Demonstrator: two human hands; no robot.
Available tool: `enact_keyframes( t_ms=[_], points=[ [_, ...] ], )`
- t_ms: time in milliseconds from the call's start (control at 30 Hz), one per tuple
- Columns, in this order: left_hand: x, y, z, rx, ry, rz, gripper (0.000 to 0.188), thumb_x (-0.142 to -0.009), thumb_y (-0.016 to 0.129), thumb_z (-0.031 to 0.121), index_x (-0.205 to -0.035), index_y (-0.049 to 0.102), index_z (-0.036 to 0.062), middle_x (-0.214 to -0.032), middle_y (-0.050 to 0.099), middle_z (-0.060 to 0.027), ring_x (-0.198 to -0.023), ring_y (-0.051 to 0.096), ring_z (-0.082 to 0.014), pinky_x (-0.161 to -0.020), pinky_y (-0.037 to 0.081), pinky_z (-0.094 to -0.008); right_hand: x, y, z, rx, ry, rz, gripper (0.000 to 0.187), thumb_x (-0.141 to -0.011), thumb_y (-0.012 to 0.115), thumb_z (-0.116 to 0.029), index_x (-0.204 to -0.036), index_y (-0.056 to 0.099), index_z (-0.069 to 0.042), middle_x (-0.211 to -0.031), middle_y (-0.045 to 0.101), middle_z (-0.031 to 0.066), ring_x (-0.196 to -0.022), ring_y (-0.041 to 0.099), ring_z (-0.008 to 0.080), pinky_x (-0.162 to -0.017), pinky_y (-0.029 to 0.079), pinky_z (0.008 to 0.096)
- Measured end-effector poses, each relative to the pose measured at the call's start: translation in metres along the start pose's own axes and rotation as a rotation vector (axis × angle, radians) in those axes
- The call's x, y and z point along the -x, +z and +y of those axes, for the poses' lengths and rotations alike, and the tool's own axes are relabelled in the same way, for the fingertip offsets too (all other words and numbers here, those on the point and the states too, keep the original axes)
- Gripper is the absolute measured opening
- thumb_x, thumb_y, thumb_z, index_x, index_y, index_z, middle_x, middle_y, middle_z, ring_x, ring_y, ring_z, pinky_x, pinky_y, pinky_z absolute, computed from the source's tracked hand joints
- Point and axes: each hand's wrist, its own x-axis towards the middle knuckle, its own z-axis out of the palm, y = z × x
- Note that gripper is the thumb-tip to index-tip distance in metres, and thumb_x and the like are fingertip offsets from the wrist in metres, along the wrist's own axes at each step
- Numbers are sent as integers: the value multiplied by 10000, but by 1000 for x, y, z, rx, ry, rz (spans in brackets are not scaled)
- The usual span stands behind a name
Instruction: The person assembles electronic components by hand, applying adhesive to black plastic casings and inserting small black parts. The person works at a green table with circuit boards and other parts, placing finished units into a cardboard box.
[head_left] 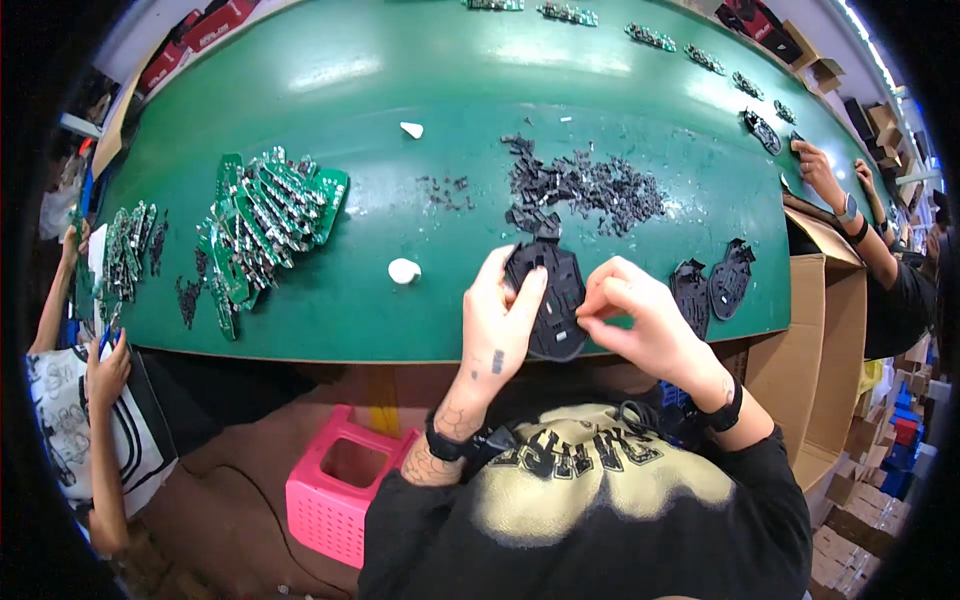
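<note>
Standing at the far left of the green table (420, 330), a cluster of circuit boards (128, 250) is set within a co-worker's reach; a blue-handled tool (106, 335) is gripped in the co-worker's near hand (108, 372). Further right, a larger pile of boards (270, 215) is leaned face to face, apparently to save room. Small black pieces (188, 302) are scattered beside it. Below the table, a pink stool (335, 505) is noted.

Centre-left: two white pieces, one rounded (404, 271) and one narrower (411, 130), purpose unclear, are left well apart.

Centre: a black plastic shell (555, 310) is held over the table's near edge, face up, probably for a clear view into its recesses. Its left side is clasped by the left hand (500, 310), thumb laid across the face, likely as a steady clamp. Behind it, a heap of black fragments (590, 185) is spread within easy reach.

At the shell's right edge, the right hand (635, 305) is placed, thumb and forefinger in a narrow pinch, presumably for fine work; whether anything is held between the tips cannot be told.

Right: two similar shells (732, 282) are laid side by side, seemingly to be handy. Past them, an open cardboard box (795, 360) is stood against the table's end.
</note>
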Motion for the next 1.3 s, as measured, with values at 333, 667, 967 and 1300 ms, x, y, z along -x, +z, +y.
enact_keyframes(
  t_ms=[333, 667, 967, 1300],
  points=[
    [16, -14, 9, 32, 73, 78, 357, -960, 550, 71, -1282, 424, -18, -941, 623, -51, -696, 579, -58, -614, 499, -206, -48, -22, -3, -16, 180, 30, 197, -785, 718, -131, -948, 690, -23, -776, 630, 82, -690, 613, 165, -671, 521, 285],
    [24, -17, 15, 25, 164, 179, 418, -873, 514, 58, -1268, 445, -57, -1056, 581, -116, -882, 585, -186, -784, 505, -299, -78, -4, 45, 259, -184, 134, 73, -711, 623, -89, -733, 638, -21, -793, 583, 151, -822, 593, 346, -730, 489, 437],
    [18, -1, 21, 7, 170, 73, 459, -869, 527, 52, -1298, 403, -51, -957, 600, -125, -756, 592, -162, -680, 513, -278, -66, -18, 52, 146, -94, 70, 87, -712, 632, -60, -785, 644, -14, -744, 644, 164, -752, 639, 346, -694, 500, 418],
    [-1, 61, 33, -1, 122, -66, 585, -874, 559, -18, -1401, 304, -6, -1231, 523, -172, -1051, 593, -250, -914, 510, -407, 8, -110, 19, -256, 72, 477, 129, -807, 710, -68, -901, 710, 21, -822, 703, 80, -757, 657, 106, -699, 527, 250]
  ],
)
